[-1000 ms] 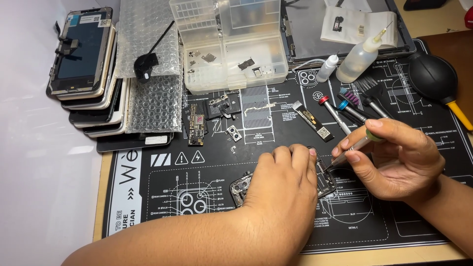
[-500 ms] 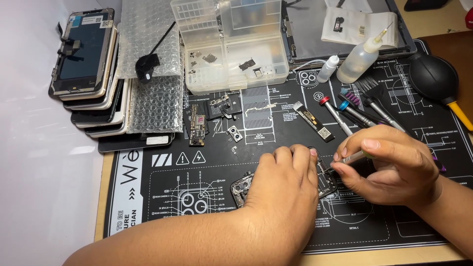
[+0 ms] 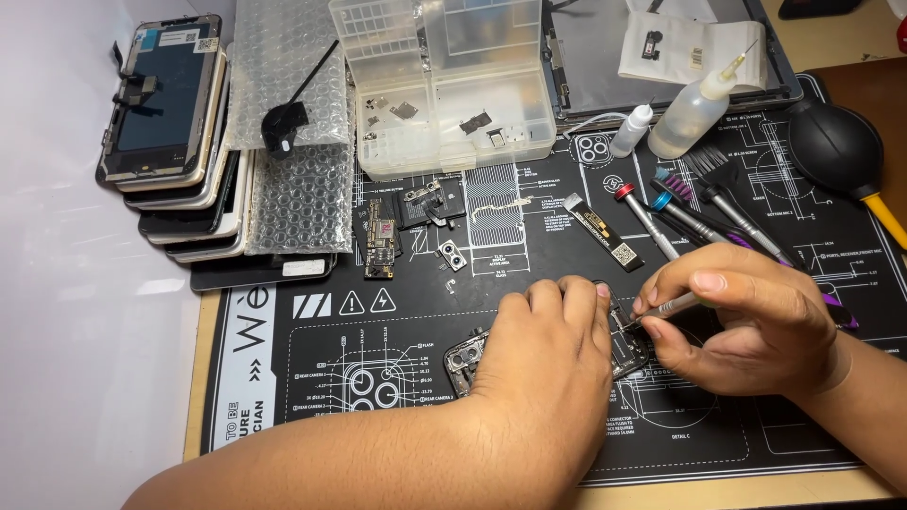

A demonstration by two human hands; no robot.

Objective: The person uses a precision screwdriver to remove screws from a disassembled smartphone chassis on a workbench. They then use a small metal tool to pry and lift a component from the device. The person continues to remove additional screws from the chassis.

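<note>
Head view of a black repair mat [image 3: 312,378] printed with white diagrams, its near edge running just inside the front edge of the wooden table [image 3: 203,378]. Left of the mat lies a broad pale surface, bounded at the top by a stack of phone screens [image 3: 175,142] and sheets of bubble wrap [image 3: 293,123]. The far edge of the mat is crowded: a clear compartment box [image 3: 444,85], two squeeze bottles [image 3: 694,109], a black rubber blower [image 3: 836,146] and a row of screwdrivers [image 3: 661,217]. The most open stretch of mat is at lower left, around the camera diagrams.

The left hand [image 3: 548,368] rests palm down at the mat's centre, fingers curled together and pressed onto a dark phone housing [image 3: 468,354]; only the housing's camera end at the left and a strip at the right show from under the hand. The right hand [image 3: 746,321] pinches a slim metal tool [image 3: 661,310] between thumb and forefinger. The tool's tip meets the housing just beside the left fingertips [image 3: 590,288]. Small loose parts, including a logic board [image 3: 383,241], lie well apart, toward the box.
</note>
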